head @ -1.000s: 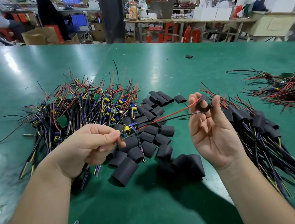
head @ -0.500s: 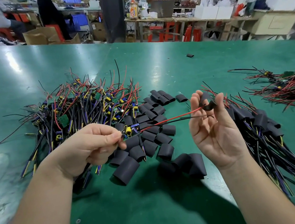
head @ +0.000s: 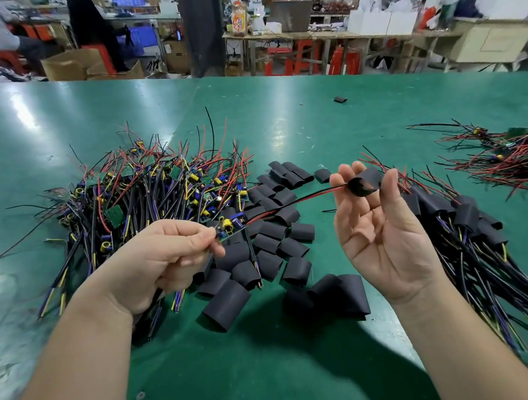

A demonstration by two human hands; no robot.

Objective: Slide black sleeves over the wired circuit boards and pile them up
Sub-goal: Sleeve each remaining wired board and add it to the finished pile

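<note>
Circuit board (head: 228,231): pinched between thumb and forefinger of left hand (head: 164,260), above the loose sleeves; its red and black leads (head: 295,200) ran into black sleeve (head: 364,181)
Right hand (head: 382,235): palm up; thumb and fingertips pinched the black sleeve
Loose sleeves (head: 263,259): lay scattered on green table (head: 276,379) between the hands
Bare boards (head: 143,193): lay heaped beyond left hand
Sleeved boards (head: 456,220): lay piled just beside right hand

I find no legible text, number or brand; the label on the far bottle (head: 239,21) is blurred.
</note>
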